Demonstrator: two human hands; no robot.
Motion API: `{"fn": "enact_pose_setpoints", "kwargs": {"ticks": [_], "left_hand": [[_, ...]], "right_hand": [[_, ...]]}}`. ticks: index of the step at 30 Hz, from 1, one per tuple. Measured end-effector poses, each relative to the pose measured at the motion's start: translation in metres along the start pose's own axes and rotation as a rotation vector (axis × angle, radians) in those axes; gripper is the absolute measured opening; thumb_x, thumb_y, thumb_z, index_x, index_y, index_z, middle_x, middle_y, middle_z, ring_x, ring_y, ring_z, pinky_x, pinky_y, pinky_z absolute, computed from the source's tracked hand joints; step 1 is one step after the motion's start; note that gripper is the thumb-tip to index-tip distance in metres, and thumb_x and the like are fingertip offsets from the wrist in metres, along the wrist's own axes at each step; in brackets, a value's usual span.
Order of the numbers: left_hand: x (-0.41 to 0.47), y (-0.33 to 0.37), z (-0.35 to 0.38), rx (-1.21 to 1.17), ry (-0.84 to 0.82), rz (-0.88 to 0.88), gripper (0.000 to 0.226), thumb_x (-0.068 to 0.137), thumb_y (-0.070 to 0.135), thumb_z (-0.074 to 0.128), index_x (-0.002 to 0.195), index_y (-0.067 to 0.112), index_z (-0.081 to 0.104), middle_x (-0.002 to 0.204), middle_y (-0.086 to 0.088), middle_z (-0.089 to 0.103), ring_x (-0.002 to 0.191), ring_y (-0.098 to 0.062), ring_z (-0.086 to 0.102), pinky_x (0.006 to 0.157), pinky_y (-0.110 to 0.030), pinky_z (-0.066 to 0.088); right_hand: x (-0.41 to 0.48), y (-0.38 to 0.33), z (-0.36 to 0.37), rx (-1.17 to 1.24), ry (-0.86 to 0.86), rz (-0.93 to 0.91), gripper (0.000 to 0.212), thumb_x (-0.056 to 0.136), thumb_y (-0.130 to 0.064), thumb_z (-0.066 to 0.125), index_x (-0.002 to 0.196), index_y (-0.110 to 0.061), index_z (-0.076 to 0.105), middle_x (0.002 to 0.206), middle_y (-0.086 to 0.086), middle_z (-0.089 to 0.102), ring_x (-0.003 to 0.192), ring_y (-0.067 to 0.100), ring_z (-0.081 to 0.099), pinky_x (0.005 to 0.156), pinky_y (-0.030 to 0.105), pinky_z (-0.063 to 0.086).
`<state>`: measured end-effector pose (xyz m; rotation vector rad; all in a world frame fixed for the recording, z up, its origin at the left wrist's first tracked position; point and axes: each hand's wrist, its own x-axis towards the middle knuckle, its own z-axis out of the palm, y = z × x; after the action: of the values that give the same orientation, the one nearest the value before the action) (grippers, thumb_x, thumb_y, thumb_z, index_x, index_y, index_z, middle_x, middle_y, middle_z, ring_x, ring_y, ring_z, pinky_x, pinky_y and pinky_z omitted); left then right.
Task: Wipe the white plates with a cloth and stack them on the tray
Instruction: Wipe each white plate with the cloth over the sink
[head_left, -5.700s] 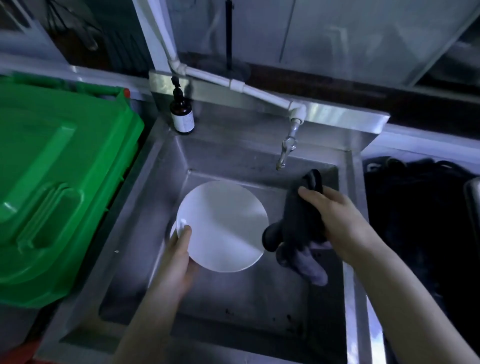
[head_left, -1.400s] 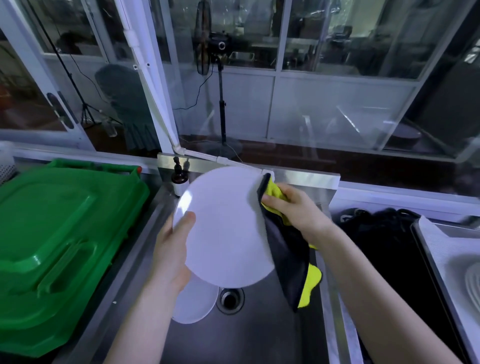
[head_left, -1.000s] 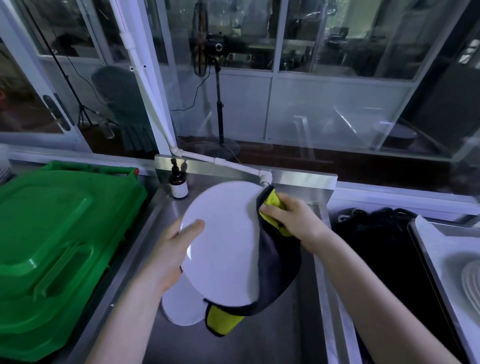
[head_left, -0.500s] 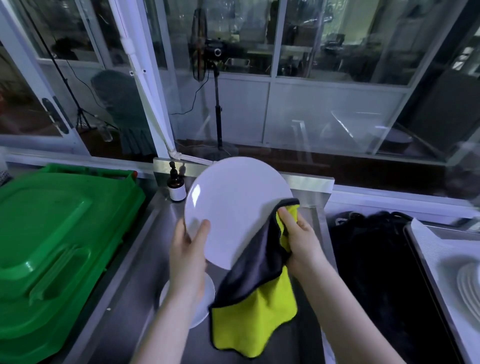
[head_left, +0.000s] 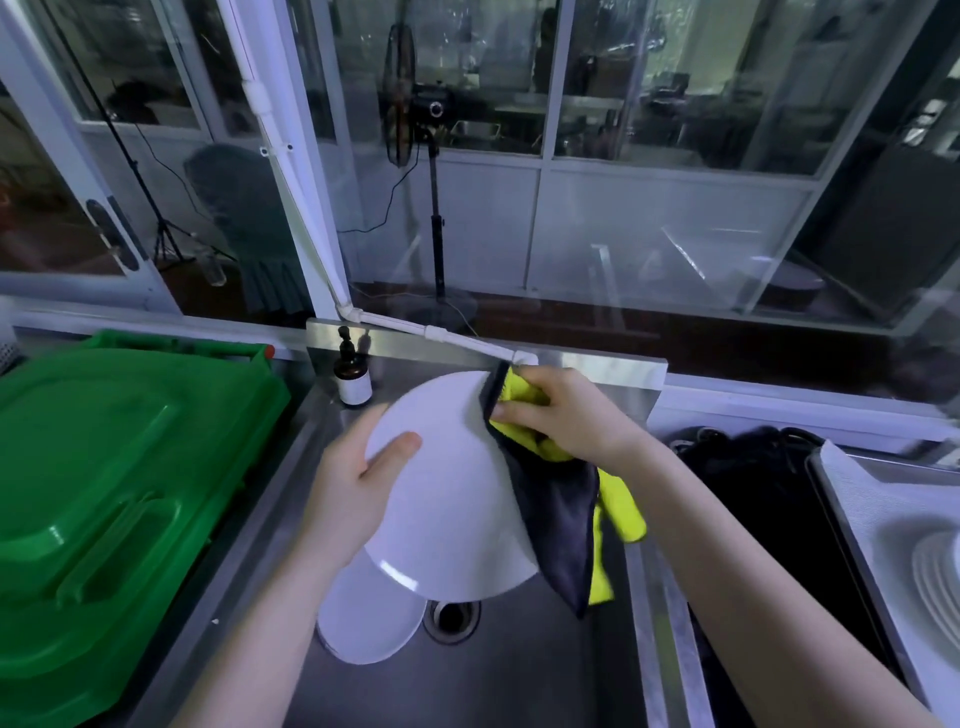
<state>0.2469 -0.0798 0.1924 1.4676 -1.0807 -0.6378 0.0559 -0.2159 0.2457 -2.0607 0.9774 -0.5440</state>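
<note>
My left hand (head_left: 358, 488) grips a white plate (head_left: 447, 499) by its left rim, thumb on its face, holding it tilted above the steel sink (head_left: 519, 670). My right hand (head_left: 561, 415) grips a yellow-and-dark cloth (head_left: 561, 514) against the plate's upper right edge; the cloth hangs down past the plate's right side. Another white plate (head_left: 363, 618) lies in the sink below, partly hidden by the held one. At the far right, a tray (head_left: 852, 499) carries stacked white plates (head_left: 940, 577), cut off by the frame edge.
A green plastic bin lid (head_left: 104, 499) fills the left side. A dark pump bottle (head_left: 352, 375) stands at the sink's back left corner. The drain (head_left: 451, 616) shows in the sink floor. A black mass (head_left: 758, 493) lies between sink and tray. A white pipe (head_left: 441, 335) runs along the back.
My right hand moved the cloth from the plate's lower right up to its upper right edge. The plate tilted and dropped lower over the sink, my left thumb now across its face.
</note>
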Motion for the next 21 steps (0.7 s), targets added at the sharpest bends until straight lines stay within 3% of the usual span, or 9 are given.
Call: {"fn": "enact_pose_setpoints", "kwargs": {"ticks": [2,5,7,9,12,14,17,19,21], "left_hand": [[-0.001,0.0,0.003,-0.116,0.096,-0.032,0.024,0.088,0.037,0.061,0.109,0.045,0.069,0.108,0.015,0.074,0.102,-0.007,0.068,0.088,-0.036,0.052],[0.0,-0.002,0.013,-0.408,0.307,-0.162,0.022,0.092,0.029,0.062,0.111,0.036,0.07,0.109,0.007,0.076,0.102,-0.019,0.071,0.077,-0.037,0.059],[0.003,0.0,0.024,-0.518,0.444,-0.232,0.019,0.097,0.023,0.06,0.11,0.033,0.069,0.104,0.008,0.077,0.097,-0.018,0.073,0.067,-0.031,0.059],[0.002,0.0,0.032,-0.491,0.461,-0.226,0.022,0.1,0.021,0.058,0.104,0.04,0.069,0.104,0.01,0.076,0.101,-0.019,0.072,0.071,-0.034,0.058],[0.001,-0.001,0.031,-0.369,0.358,-0.172,0.031,0.099,0.025,0.058,0.097,0.055,0.067,0.107,0.015,0.075,0.103,-0.014,0.071,0.08,-0.038,0.058],[0.004,-0.003,0.019,-0.288,0.243,-0.153,0.03,0.097,0.028,0.061,0.098,0.058,0.066,0.105,0.018,0.075,0.097,-0.007,0.072,0.071,-0.028,0.059],[0.013,-0.004,-0.004,-0.169,-0.027,-0.079,0.036,0.099,0.022,0.063,0.099,0.057,0.068,0.102,0.018,0.076,0.088,0.0,0.072,0.063,-0.015,0.055],[0.02,-0.001,-0.016,0.018,-0.232,-0.056,0.033,0.099,0.021,0.064,0.106,0.053,0.068,0.104,0.02,0.075,0.093,0.002,0.07,0.071,-0.012,0.052],[0.023,0.001,-0.019,0.228,-0.369,-0.066,0.028,0.093,0.033,0.069,0.118,0.044,0.067,0.114,0.022,0.072,0.107,0.001,0.066,0.087,-0.019,0.05]], "right_hand": [[-0.005,0.009,0.003,0.278,0.08,0.066,0.024,0.087,-0.023,0.073,0.08,-0.006,0.058,0.068,0.001,0.049,0.063,0.012,0.044,0.06,0.027,0.039],[-0.031,0.028,0.029,0.803,0.178,0.203,0.004,0.093,-0.01,0.064,0.092,-0.011,0.067,0.08,-0.001,0.068,0.073,0.012,0.061,0.065,0.024,0.049],[-0.05,0.033,0.057,1.0,0.19,0.272,0.01,0.095,-0.007,0.06,0.099,-0.012,0.068,0.082,-0.001,0.074,0.071,0.011,0.069,0.061,0.022,0.053],[-0.054,0.035,0.072,1.074,0.251,0.348,0.011,0.093,-0.009,0.063,0.103,-0.009,0.068,0.092,0.008,0.076,0.083,0.02,0.072,0.07,0.03,0.058],[-0.04,0.034,0.059,0.99,0.371,0.379,0.011,0.09,-0.01,0.067,0.101,-0.008,0.068,0.096,0.009,0.076,0.091,0.025,0.072,0.082,0.037,0.058],[-0.032,0.033,0.041,0.861,0.368,0.326,0.006,0.089,-0.012,0.07,0.094,-0.01,0.068,0.088,0.004,0.076,0.083,0.019,0.071,0.076,0.032,0.058],[-0.023,0.025,0.016,0.492,0.194,0.213,0.018,0.086,-0.018,0.074,0.082,-0.006,0.061,0.07,0.002,0.063,0.059,0.011,0.057,0.056,0.024,0.049],[-0.016,0.017,0.01,0.183,0.016,0.112,0.025,0.083,-0.022,0.077,0.086,-0.001,0.063,0.07,-0.001,0.061,0.058,0.005,0.054,0.059,0.018,0.046],[-0.014,0.011,0.016,0.014,-0.129,0.005,0.022,0.084,-0.022,0.077,0.09,-0.003,0.067,0.076,-0.001,0.067,0.064,0.004,0.057,0.066,0.016,0.047]]}}
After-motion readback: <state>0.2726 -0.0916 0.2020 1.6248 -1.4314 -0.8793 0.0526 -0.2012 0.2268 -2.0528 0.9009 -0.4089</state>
